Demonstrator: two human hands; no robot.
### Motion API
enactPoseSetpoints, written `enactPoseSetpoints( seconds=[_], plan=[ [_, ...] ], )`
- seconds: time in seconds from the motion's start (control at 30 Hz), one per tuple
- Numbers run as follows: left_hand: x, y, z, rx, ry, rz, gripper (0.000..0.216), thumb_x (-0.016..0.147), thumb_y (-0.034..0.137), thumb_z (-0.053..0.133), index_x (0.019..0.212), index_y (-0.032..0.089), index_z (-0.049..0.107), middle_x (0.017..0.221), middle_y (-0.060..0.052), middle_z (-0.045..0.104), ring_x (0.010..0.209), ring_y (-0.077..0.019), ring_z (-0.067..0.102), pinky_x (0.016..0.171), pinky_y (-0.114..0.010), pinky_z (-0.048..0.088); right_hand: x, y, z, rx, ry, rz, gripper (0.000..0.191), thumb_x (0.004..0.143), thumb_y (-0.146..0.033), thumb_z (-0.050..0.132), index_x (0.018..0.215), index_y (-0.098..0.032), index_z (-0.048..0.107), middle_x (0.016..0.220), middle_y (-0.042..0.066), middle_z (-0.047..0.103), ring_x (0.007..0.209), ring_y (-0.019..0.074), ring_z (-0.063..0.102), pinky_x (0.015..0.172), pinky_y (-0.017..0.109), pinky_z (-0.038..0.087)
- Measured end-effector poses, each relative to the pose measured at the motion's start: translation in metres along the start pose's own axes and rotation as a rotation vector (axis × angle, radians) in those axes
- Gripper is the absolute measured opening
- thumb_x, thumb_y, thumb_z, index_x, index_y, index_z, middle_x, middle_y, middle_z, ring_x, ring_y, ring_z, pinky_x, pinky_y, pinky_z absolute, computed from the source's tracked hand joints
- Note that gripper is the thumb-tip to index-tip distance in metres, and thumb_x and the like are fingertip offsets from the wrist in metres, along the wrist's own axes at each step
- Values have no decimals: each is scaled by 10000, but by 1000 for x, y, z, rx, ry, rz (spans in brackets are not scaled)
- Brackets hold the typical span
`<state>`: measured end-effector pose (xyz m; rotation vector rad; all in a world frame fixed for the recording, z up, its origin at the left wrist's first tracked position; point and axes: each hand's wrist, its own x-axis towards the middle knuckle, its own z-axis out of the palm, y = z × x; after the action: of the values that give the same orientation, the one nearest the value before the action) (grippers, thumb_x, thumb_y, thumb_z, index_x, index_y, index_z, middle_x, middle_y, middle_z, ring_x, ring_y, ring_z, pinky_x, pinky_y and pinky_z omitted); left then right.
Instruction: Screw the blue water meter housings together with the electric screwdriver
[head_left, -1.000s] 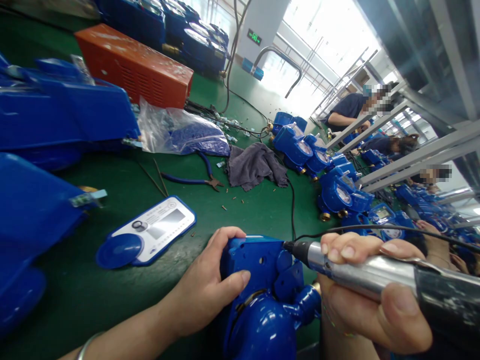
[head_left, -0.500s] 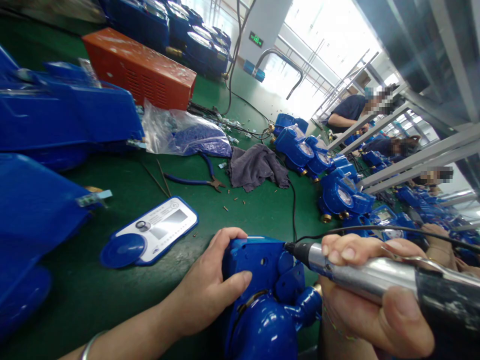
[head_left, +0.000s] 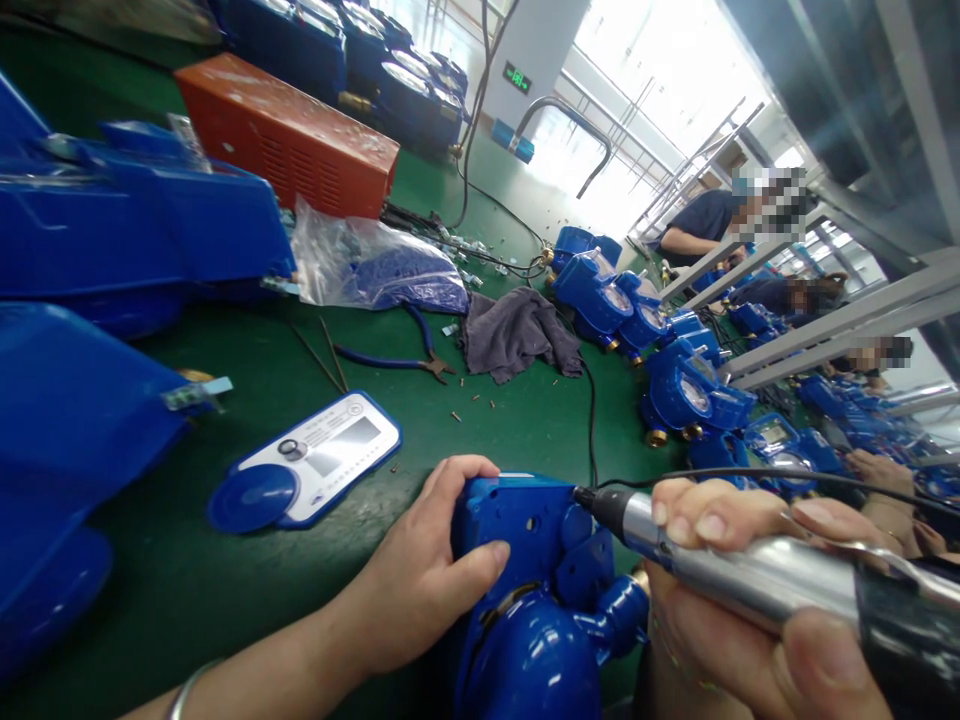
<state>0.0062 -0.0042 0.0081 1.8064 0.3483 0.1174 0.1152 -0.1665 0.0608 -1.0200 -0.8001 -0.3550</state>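
A blue water meter (head_left: pixel 525 640) lies tipped on the green bench, its underside and a round bulge facing me. My left hand (head_left: pixel 427 570) grips its upper left edge, thumb on the flat face and fingers over the side. In my right hand (head_left: pixel 735 560) is a silver and black electric screwdriver (head_left: pixel 780 585), fingers wrapped round the barrel. Its dark tip touches the meter's upper right corner; the screw there is hidden. To the left rests a white and blue meter faceplate (head_left: pixel 337 450) with a round blue lid (head_left: pixel 255 498).
Diagonal pliers (head_left: pixel 397 362), a grey cloth (head_left: pixel 517 335), a plastic bag (head_left: pixel 375 270) and small loose screws (head_left: pixel 475 400) lie beyond. An orange metal box (head_left: pixel 292 135) stands behind. Large blue meters (head_left: pixel 150 240) crowd the left; more meters (head_left: pixel 679 385) line the right, near co-workers.
The whole view has shifted slightly. Both hands, the meter and the screwdriver keep the same positions relative to one another, the tip staying at the corner.
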Motion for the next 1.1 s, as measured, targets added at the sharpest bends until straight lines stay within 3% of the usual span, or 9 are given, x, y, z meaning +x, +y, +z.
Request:
enactPoseSetpoints(
  seconds=[0.43,0.6,0.77,0.93,1.1],
  plan=[
    [1,-2,-1,-26,-34,-3,432,778,356,519,1162,219,375,1047,-37,501,947,-247,499,882,-425,367,9,-4,1,30,-62,154,310,770,-316,573,1037,-209,456,723,-21,585,621,189,547,614,382,445],
    [1,-3,-1,-37,-36,-18,442,779,359,522,1170,220,367,1050,-39,510,944,-252,512,883,-433,371,10,-4,-3,63,-176,79,321,791,-288,546,1078,-178,452,738,9,604,654,207,571,563,362,449],
    [1,-4,-1,-32,-28,-12,448,772,362,529,1167,217,374,1057,-43,512,952,-255,513,885,-435,372,10,-4,-2,10,-73,149,312,771,-334,560,1039,-220,447,719,-27,577,614,183,539,634,394,445],
    [1,-6,-1,-38,-33,-1,454,778,369,533,1175,220,369,1041,-42,519,938,-252,521,874,-432,385,7,-4,0,54,-59,171,317,765,-347,592,1021,-224,449,707,-30,579,599,181,532,635,392,434],
    [1,-4,0,-28,-27,-25,454,778,378,530,1171,216,372,1044,-48,523,923,-252,525,865,-436,391,5,0,-6,22,-95,60,322,780,-325,559,1056,-199,448,737,-1,598,616,190,552,620,395,457]
  ],
)
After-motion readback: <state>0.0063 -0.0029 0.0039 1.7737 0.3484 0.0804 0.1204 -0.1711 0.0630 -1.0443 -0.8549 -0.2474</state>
